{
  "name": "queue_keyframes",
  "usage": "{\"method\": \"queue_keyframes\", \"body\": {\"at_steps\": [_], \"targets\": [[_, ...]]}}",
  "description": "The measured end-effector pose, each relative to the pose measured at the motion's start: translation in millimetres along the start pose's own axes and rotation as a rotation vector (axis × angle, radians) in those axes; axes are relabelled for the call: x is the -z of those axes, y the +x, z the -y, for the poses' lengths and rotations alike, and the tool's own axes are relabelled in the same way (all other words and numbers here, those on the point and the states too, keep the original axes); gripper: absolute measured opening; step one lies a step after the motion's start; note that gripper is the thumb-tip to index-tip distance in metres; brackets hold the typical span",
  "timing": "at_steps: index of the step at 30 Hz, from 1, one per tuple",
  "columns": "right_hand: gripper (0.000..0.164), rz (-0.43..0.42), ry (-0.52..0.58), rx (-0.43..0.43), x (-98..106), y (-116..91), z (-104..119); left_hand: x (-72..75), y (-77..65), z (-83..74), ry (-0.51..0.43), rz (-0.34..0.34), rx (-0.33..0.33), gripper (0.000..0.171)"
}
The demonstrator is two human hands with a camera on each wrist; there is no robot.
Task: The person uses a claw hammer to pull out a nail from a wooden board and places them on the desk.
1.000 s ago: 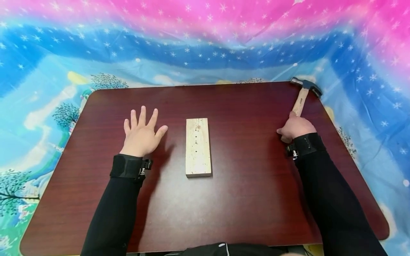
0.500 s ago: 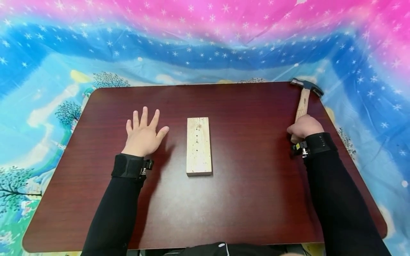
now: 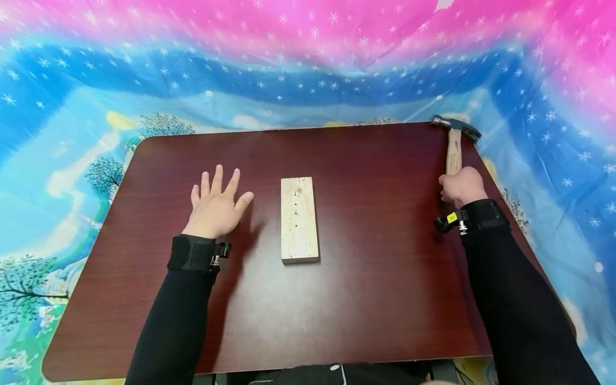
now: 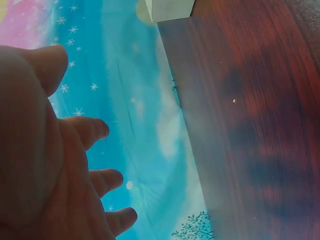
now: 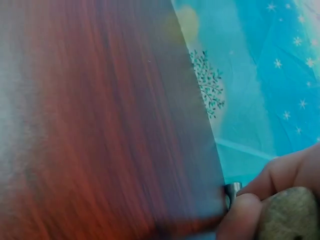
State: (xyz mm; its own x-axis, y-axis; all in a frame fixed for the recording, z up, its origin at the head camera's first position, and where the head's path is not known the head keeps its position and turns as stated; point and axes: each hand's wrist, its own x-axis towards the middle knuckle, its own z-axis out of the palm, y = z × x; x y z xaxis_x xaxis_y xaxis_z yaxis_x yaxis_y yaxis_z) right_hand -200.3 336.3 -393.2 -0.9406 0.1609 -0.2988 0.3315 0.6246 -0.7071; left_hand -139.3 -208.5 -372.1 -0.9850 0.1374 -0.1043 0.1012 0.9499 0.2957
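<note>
A claw hammer (image 3: 454,152) with a wooden handle and dark metal head is at the back right corner of the table. My right hand (image 3: 463,187) grips its handle, fingers curled round it; in the right wrist view the blunt handle end (image 5: 290,215) sticks out of the fist. The hammer's head lies at the table's edge; I cannot tell whether it touches the top. My left hand (image 3: 215,208) is held over the table's left half with fingers spread, holding nothing. Between the hands lies a pale wooden block (image 3: 299,220), a line of small dark holes along its top.
The dark red-brown table (image 3: 375,299) has rounded corners. A patterned cloth (image 3: 308,69) in pink and blue hangs behind it and along both sides. The left hand casts a shadow on the tabletop to its right.
My right hand has shifted a little to the right and turned, keeping its grip; the hammer's handle now points more straight toward me. The left hand and the block have hardly moved.
</note>
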Motion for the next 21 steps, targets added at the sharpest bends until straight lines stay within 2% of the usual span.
{"method": "queue_keyframes", "body": {"at_steps": [5, 10, 21], "targets": [[0.043, -0.075, 0.023, 0.000, -9, -3, 0, 2.7, -0.3, -0.4, -0.005, 0.000, -0.004, 0.079], [0.057, -0.133, 0.090, 0.014, -18, -11, 6, 2.8, -2.0, -0.9, -0.018, 0.001, -0.010, 0.078], [0.068, -0.213, 0.124, 0.148, -24, -34, 27, -4.7, -2.3, -5.2, -0.039, -0.017, -0.046, 0.077]]}}
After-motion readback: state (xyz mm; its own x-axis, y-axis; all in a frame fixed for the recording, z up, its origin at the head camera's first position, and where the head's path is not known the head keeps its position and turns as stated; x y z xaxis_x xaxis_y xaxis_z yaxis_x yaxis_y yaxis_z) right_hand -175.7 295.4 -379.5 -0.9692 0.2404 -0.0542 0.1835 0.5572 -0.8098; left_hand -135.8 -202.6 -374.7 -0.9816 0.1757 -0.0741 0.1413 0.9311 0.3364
